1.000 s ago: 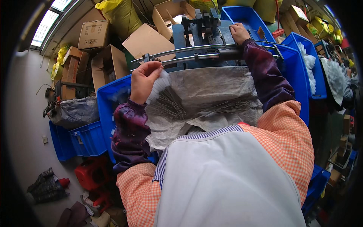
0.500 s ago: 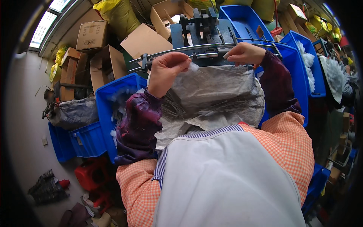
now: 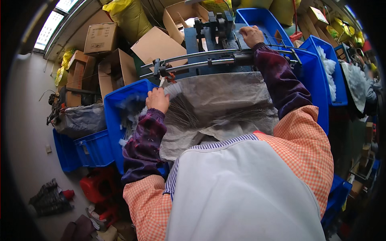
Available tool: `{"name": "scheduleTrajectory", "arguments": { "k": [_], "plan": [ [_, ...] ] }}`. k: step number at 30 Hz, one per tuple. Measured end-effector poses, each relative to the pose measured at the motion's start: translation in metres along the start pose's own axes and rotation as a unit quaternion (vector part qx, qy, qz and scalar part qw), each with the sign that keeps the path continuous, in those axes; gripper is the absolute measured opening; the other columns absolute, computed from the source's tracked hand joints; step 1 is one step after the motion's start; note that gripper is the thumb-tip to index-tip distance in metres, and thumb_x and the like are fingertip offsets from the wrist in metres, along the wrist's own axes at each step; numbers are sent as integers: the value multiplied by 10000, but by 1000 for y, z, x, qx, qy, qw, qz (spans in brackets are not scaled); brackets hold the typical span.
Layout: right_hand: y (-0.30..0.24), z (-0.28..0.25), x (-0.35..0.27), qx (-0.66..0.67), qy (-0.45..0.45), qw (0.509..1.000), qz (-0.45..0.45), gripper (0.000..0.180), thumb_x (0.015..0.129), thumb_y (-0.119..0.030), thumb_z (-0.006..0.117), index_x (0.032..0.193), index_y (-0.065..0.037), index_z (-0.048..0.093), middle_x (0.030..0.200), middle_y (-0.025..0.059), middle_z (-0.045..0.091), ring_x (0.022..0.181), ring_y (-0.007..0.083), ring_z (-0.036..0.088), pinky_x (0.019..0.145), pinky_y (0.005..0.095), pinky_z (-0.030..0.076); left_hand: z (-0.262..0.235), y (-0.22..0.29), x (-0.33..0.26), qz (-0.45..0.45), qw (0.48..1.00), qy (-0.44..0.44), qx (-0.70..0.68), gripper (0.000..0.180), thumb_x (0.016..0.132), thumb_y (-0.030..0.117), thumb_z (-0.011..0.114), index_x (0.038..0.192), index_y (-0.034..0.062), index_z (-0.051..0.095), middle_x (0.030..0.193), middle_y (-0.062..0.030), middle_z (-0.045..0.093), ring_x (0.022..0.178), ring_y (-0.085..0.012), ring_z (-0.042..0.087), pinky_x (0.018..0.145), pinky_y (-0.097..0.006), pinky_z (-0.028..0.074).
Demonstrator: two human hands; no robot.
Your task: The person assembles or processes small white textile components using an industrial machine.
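My left hand (image 3: pixel 157 100) is low at the left edge of the grey cloth (image 3: pixel 225 90), beside the blue bin (image 3: pixel 107 105). Its fingers are bent together; whatever lies under them is hidden. A white fan of bristles (image 3: pixel 173 89) touches its right side, and a pale strip (image 3: pixel 162 81) sticks up past the fingertips. Thin wires (image 3: pixel 181 112) lie on the cloth below. Farther off, my right hand (image 3: pixel 252 36) reaches over the metal rods (image 3: pixel 197 60) to the right side of the dark bench machine (image 3: pixel 215 30). Its fingers are curled, and their grip is too small to make out.
Curved rods with black clamps (image 3: pixel 157 68) span the front of the machine. Blue bins stand on both sides; the right one (image 3: pixel 325 66) holds white tufts (image 3: pixel 327 72). Open cardboard boxes (image 3: pixel 159 46) and a yellow sack (image 3: pixel 130 18) crowd the far left.
My left hand has moved down and left from above the rods, where it pinched a white tuft. My right hand has moved farther away, over the rods to the machine's side.
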State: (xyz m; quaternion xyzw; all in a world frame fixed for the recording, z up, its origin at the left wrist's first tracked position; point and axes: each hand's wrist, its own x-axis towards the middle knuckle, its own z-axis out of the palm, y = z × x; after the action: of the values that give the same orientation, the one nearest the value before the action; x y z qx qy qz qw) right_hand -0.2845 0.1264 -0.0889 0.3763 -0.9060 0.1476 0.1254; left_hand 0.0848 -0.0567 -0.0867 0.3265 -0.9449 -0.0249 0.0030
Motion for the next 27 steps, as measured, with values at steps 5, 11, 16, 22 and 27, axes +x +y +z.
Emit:
{"name": "scheduleTrajectory", "arguments": {
  "k": [5, 11, 16, 22, 27],
  "plan": [
    [2, 6, 7, -8, 1, 1000, -4, 190, 793, -293, 512, 899, -189, 630, 898, 9, 619, 891, 219, 520, 762, 367, 388, 10, -25, 2, -35, 996, -38, -66, 231, 719, 225, 609, 892, 73, 593, 879, -110, 592, 853, -278, 559, 728, -371, 439],
    [5, 11, 9, -9, -20, 1000, 7, 196, 791, -299, 511, 920, -201, 620, 928, -6, 611, 916, 208, 508, 808, 365, 339, -11, -21, 4, -65, 988, -18, -138, 212, 684, 183, 631, 851, 54, 625, 802, -119, 619, 789, -275, 585, 701, -350, 454],
    [7, 13, 10, 12, -19, 1000, 3, 199, 790, -310, 506, 917, -207, 619, 922, -9, 611, 918, 206, 504, 817, 363, 320, -6, -34, 5, -34, 975, -12, -219, 131, 695, 118, 609, 807, 51, 625, 765, -120, 620, 742, -273, 598, 686, -340, 465],
    [12, 16, 11, 1, -32, 999, 25, 198, 794, -318, 503, 916, -214, 620, 898, -5, 616, 940, 201, 497, 833, 380, 286, -18, -28, 4, -37, 934, -7, -354, 130, 696, -6, 577, 814, 23, 623, 740, -86, 632, 684, -154, 611, 639, -245, 467],
    [11, 17, 13, 21, -50, 998, 28, 206, 791, -331, 513, 926, -217, 618, 895, 2, 616, 954, 201, 491, 839, 387, 278, -24, -30, 5, -51, 889, 0, -454, 116, 713, 7, 595, 826, 12, 620, 748, -47, 632, 681, -97, 594, 629, -212, 457]
  ]
}}
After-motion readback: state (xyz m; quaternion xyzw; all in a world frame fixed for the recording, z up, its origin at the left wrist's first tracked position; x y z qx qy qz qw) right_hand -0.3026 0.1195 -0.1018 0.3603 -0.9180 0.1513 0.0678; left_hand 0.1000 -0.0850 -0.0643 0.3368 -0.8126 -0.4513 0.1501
